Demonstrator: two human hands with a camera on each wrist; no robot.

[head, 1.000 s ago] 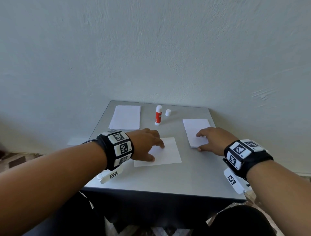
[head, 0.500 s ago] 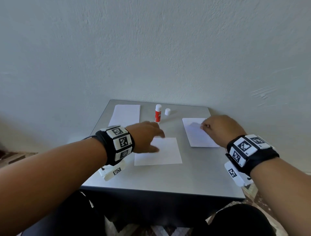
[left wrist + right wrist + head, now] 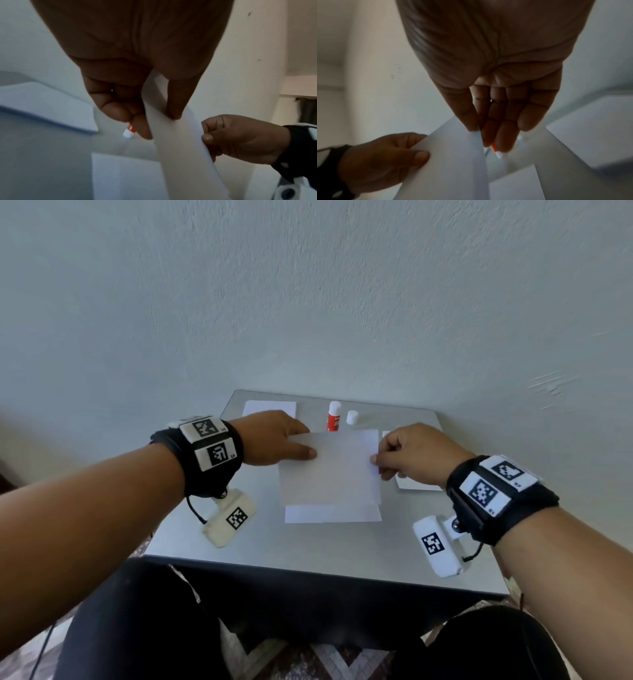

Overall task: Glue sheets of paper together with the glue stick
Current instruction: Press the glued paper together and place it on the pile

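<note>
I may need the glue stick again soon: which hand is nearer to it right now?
Left. The left hand pinches the held sheet just beside the upright glue stick; the right hand pinches the sheet's opposite edge, farther away.

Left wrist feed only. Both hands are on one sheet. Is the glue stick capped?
Observer: No. The glue stick stands upright, with its cap beside it on the table.
Operator: Held sheet lined up over the lower one?
Observer: Nearly. The held sheet covers most of the lower sheet; only its near strip shows.
Operator: More paper on the right?
Observer: Yes, more white paper lies partly under the right hand.
</note>
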